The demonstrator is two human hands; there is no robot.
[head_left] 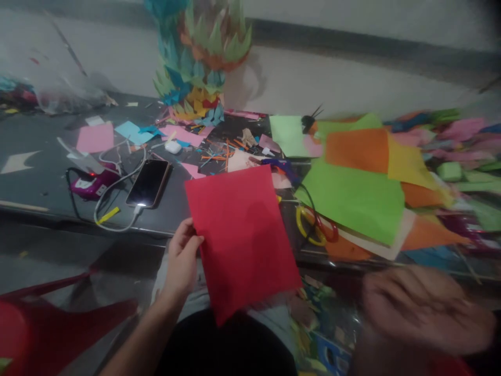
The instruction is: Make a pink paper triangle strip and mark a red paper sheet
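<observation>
My left hand (183, 258) pinches the left edge of a red sheet of paper (242, 240) between thumb and fingers. The sheet is tilted, held over my lap and the table's front edge. At the lower right, my right hand (426, 308) is raised, apart from the sheet, its fingers curled in and blurred by motion. What it holds, if anything, does not show. Just beyond the red sheet lies a blue-purple tool (284, 168), partly covered, with a dark cord. Yellow and red loops (311, 227), like scissor handles, rest beside the sheet.
A phone (148, 183) on a white cable lies left, near a purple power block (92, 185). Green paper (356, 201) and orange paper (356, 151) are piled right. A folded-paper model (195, 68) stands by the wall among scraps. A red chair (66, 324) is lower left.
</observation>
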